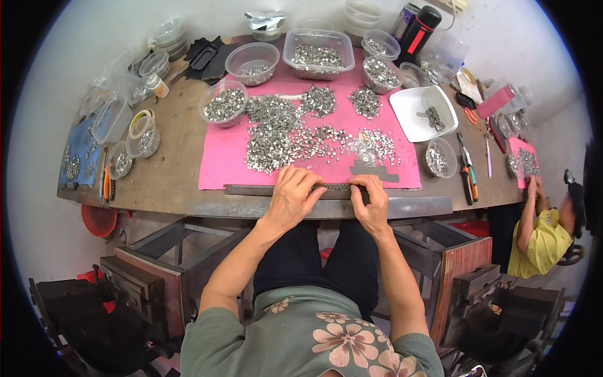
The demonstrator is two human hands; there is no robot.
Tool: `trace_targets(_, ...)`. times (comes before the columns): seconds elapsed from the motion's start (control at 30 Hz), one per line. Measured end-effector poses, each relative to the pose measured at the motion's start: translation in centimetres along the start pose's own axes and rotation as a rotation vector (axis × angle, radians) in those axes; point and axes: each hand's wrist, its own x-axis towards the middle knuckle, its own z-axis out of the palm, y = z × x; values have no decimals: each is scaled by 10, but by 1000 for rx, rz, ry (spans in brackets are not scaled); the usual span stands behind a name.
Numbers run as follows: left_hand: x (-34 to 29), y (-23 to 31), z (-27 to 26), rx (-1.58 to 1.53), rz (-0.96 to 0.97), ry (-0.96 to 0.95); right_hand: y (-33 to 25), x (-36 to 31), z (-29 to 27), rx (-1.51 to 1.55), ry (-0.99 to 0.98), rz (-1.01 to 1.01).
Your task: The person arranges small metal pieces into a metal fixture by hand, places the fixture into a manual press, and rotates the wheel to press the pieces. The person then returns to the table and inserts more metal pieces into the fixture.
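Note:
Along the front edge of the pink mat (220,164) lies a long dark metal bar (246,189). A narrow dark strip of small metal links (336,187) runs along it between my hands. My left hand (294,195) has its fingers curled over the bar, with thumb and fingertips closed on the strip's left end. My right hand (372,204) pinches at the right end, thumb and index finger bent inward. The fingertips partly cover the strip. Just beyond lie loose silvery metal pieces (317,143) and a big heap of them (271,125).
Plastic tubs of metal pieces (317,58) line the back. A white tray (411,129), pliers (468,173) and a pink bottle (496,100) stand right. Bowls (144,141) and a blue mat (81,151) lie left. A co-worker in yellow (543,242) sits far right.

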Motion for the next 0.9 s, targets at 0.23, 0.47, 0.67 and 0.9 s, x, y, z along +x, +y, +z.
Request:
trace_targets(0.23,-1,2,4,36,-11,26,1,-4,-2,0,11,5)
trace_targets(0.47,-10,-1,-2,71,-36,46,0,-8,-3,-18,16,22)
trace_targets(0.67,-8,4,6,163,-57,76,1,-8,-2,-32,12,20)
trace_targets(0.9,-25,-3,-21,244,-108,39,-9,-16,-14,-148,-16,3)
